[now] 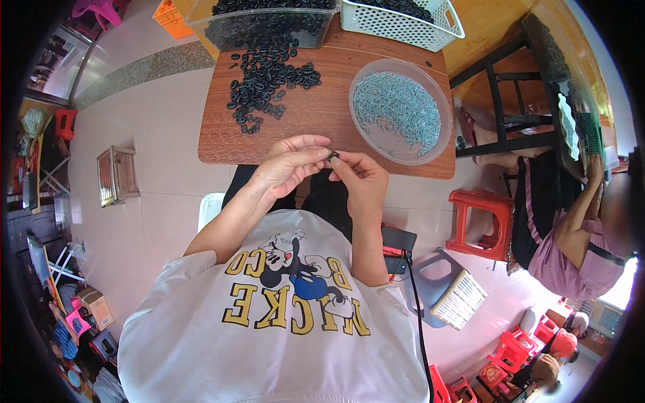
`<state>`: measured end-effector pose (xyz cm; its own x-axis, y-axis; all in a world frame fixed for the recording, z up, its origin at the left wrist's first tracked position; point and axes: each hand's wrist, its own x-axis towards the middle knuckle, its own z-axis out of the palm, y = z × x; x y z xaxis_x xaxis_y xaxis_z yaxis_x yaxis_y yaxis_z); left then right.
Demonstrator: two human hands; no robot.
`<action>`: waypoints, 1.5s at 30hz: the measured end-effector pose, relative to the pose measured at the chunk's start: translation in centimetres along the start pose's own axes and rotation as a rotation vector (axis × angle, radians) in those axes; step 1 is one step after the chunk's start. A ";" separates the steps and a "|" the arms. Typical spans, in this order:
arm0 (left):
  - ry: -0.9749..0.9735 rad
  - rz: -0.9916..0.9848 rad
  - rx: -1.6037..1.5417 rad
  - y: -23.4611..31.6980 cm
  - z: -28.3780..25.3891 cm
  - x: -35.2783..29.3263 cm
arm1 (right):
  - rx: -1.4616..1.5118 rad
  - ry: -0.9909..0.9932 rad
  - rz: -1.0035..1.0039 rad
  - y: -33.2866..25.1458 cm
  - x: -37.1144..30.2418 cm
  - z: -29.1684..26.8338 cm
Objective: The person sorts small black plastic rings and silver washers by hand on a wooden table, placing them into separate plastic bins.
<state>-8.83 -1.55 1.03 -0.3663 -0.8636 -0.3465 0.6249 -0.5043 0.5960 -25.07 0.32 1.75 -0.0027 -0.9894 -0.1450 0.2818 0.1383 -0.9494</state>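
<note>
My left hand and my right hand meet at the near edge of the table, thumbs and forefingers pinched together. Between their fingertips is a small black part, mostly covered, so its full shape does not show. Beyond my left hand, a loose pile of small black oval parts spreads over the brown wooden tabletop. To the right of my hands stands a round clear plastic tub, holding many thin bluish-silver pieces that look like screws.
At the table's far side are a clear bin and a white perforated basket, both with black parts. A red stool and a seated person in pink are to the right. A wooden stool stands left.
</note>
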 end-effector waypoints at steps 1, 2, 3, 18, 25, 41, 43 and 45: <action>-0.001 -0.019 -0.024 -0.1 -0.1 0.0 | -0.001 -0.001 0.001 0.0 0.0 0.0; -0.003 -0.038 -0.048 -0.1 -0.2 0.0 | 0.020 -0.010 -0.001 0.1 0.0 0.0; -0.002 -0.038 -0.049 -0.1 -0.2 0.0 | 0.041 -0.020 -0.002 0.1 -0.1 -0.1; 0.084 0.179 0.355 0.0 0.7 -0.7 | -0.195 0.054 -0.048 -0.5 -0.8 0.7; 0.118 0.218 0.440 -0.5 -0.2 -0.7 | -0.138 0.024 -0.011 0.9 -0.4 1.2; 0.231 0.181 0.293 -0.2 -1.6 -1.6 | -0.264 -0.004 -0.059 2.4 -0.2 2.2; 0.226 0.145 0.274 -0.1 -1.9 -1.6 | -0.285 -0.012 -0.056 2.4 -0.1 2.4; 0.233 0.160 0.272 0.0 -2.0 -1.6 | -0.258 -0.016 -0.038 2.1 -0.1 2.7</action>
<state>-6.86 -0.19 0.15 -0.0933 -0.9245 -0.3696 0.4447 -0.3708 0.8153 -21.84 0.60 0.51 0.0076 -0.9944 -0.1055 0.0274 0.1056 -0.9940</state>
